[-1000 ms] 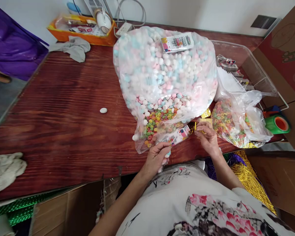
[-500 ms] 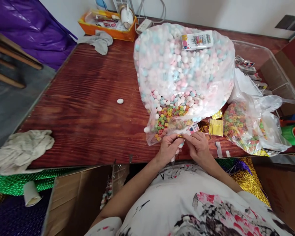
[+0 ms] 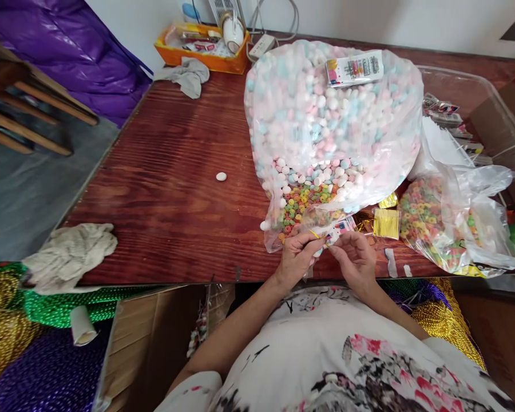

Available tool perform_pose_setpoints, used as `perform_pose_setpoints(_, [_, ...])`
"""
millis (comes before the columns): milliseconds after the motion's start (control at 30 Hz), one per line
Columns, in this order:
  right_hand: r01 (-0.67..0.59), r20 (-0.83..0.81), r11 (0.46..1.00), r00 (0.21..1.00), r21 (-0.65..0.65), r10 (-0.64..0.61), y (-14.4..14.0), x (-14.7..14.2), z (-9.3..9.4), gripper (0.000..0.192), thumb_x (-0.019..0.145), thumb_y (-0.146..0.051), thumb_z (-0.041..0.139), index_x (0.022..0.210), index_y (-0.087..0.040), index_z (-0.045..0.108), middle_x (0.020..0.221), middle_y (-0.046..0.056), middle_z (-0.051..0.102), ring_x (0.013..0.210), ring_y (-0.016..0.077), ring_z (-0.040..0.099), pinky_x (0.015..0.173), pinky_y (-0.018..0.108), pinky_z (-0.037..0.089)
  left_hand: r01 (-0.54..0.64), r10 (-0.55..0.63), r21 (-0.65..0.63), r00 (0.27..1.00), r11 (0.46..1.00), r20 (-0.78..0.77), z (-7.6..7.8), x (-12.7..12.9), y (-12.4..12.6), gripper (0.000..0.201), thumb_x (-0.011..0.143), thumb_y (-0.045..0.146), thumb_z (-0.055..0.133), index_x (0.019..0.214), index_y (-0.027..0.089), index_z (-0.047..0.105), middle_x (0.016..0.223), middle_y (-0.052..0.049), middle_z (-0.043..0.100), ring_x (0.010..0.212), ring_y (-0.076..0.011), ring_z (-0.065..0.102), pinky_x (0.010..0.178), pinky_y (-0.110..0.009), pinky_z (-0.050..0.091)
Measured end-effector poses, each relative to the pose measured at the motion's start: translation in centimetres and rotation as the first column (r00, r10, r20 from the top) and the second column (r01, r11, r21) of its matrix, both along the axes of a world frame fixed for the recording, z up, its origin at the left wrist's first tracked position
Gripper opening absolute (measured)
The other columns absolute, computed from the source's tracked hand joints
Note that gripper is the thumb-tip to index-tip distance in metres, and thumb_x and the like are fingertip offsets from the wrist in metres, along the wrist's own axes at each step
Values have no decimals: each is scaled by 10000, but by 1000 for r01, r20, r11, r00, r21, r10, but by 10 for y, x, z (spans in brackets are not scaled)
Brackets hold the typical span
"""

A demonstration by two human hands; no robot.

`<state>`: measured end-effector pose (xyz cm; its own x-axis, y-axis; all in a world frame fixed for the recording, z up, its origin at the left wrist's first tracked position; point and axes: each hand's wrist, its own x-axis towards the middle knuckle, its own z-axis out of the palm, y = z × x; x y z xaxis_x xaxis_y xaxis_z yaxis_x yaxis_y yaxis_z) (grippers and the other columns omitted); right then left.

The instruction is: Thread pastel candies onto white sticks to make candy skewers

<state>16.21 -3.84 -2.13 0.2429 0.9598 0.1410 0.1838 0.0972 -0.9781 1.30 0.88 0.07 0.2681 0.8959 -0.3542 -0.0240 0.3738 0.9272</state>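
Both our hands, left hand (image 3: 298,256) and right hand (image 3: 355,257), pinch a gold twist tie (image 3: 314,234) at a small packet (image 3: 341,228) by the counter's (image 3: 167,189) near edge; gold ties (image 3: 385,222) remain unused.

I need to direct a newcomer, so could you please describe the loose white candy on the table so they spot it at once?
Start at the large clear bag of pastel candies on the wooden table. Look left across bare wood to the single white candy. It lies alone, outside any bag.
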Motion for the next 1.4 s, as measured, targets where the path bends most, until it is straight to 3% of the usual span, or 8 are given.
perform_pose_setpoints(200, [-246,-479,952,868,-182,132,17,4,-3,296,743,-457,787,705,-204,638,610,-24,612,558,133,549,593,282,496,159,-105,425,983,891,-148,10,0,3,279,880,396,607,721,193,713,725,-42,666,676,-155,580,659,-285,485])
perform_pose_setpoints(333, [-558,-331,821,803,-124,496,34,26,7,381,827,-520,678,652,-193,588,562,-19,552,520,128,486,528,271,432,377,-240,514,919,771,-313,23,-7,7,315,906,345,567,657,188,680,694,-56,651,684,-170,579,723,-311,477])
perform_pose_setpoints(433, [-626,236,780,759,8,607,35,39,20,321,937,-414,547,712,-191,601,656,26,577,624,160,492,614,323,434,493,-363,407,861,769,-356,33,-17,13,334,849,352,615,560,186,627,597,-27,583,612,-150,523,654,-285,459])
perform_pose_setpoints(533, [-768,705,628,514,125,488,29,44,33,282,980,-297,455,799,-199,648,734,70,599,724,202,513,716,405,441,597,-567,107,795,795,-216,44,-24,21,288,753,374,691,547,178,646,510,-1,539,481,-120,468,489,-242,405])
perform_pose_setpoints(667, [-904,854,375,353,207,381,24,43,43,278,998,-192,412,924,-244,675,782,63,631,767,211,543,721,414,450,702,-729,-317,683,638,46,50,-27,27,179,620,345,773,611,175,719,484,-3,587,341,-100,430,328,-212,326])
perform_pose_setpoints(867, [-901,899,159,424,405,112,24,34,38,216,970,-146,484,916,-170,692,784,64,647,745,190,558,652,365,427,827,-854,-387,495,408,157,36,-26,28,158,603,297,787,649,163,716,491,24,617,342,-79,473,300,-152,333])
perform_pose_setpoints(1300, [-891,940,369,323,264,108,27,31,43,131,971,-126,530,877,-175,608,1021,70,689,983,207,561,756,359,344,957,-928,-120,217,263,-302,43,-57,76,367,732,480,768,881,145,745,721,20,659,677,-130,567,608,-215,411])
perform_pose_setpoints(1400, [-854,959,491,260,171,117,32,27,42,197,983,-121,474,826,-182,576,787,47,624,754,182,482,692,355,298,914,-623,152,371,376,-689,78,-62,74,305,827,434,701,937,154,750,811,-17,677,751,-158,582,683,-252,435])
